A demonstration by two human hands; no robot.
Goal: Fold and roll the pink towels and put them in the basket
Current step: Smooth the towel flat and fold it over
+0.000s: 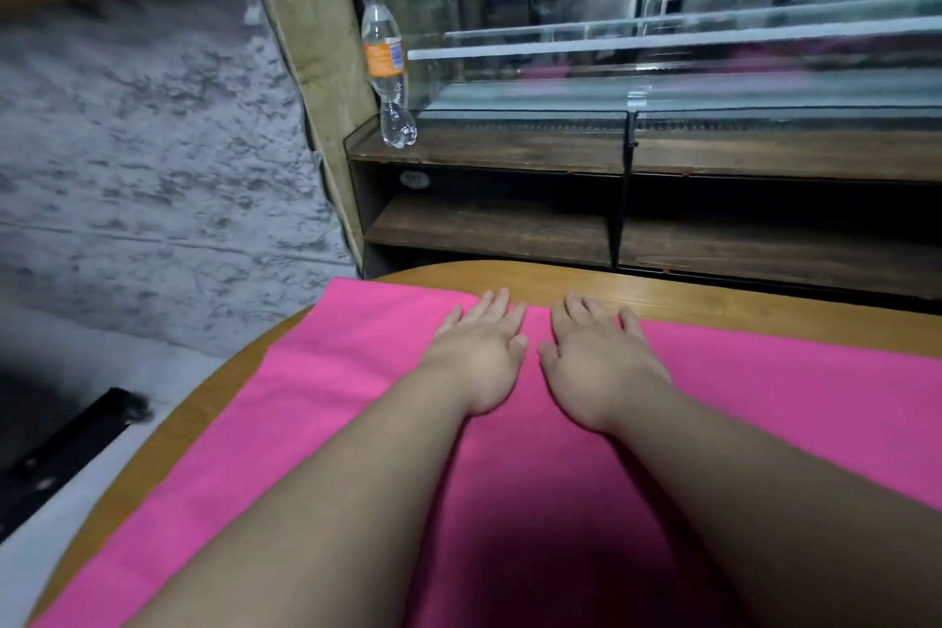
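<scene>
Head view is showing a pink towel [316,403] lying spread flat on the wooden tabletop [560,281], directly under and around both forearms. Both hands are resting palm-down on it, side by side near its far edge, fingers straight and slightly spread, gripping nothing. The left hand [476,354] and the right hand [599,365] are sitting just apart, fingertips reaching that edge. The towel is stretching away to either side of the hands, so its long axis is probably running left to right across the person, though its right end and near edge are falling outside the frame. The far left corner is lying well to the left, nearer the left hand. Judging by this, smoothing is under way and no fold is made yet; each hand will be needing to travel outward to a corner. No basket is showing. A bottle [387,66] is standing on a shelf beyond.
</scene>
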